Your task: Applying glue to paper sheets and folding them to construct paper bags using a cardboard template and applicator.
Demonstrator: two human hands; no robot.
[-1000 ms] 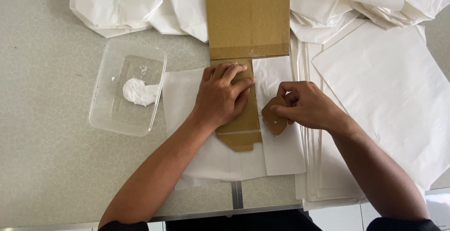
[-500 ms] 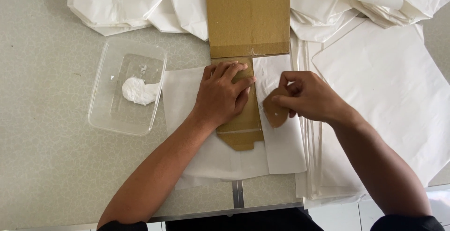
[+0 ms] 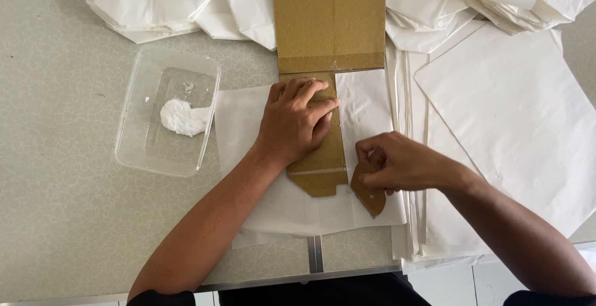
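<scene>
We see a clear tub [image 3: 139,151] with white paste [image 3: 180,117] left of us. White paper bags [image 3: 186,2] lie heaped beyond, and flat sheets [image 3: 521,120] stack at right.

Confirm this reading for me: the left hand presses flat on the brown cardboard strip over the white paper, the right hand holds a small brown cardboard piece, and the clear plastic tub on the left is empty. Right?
Not quite. The head view shows the clear plastic tub is not empty: a blob of white paste lies in it. The rest stands: the left hand presses flat on the brown cardboard strip over the white paper, and the right hand holds a small brown cardboard piece.
</scene>
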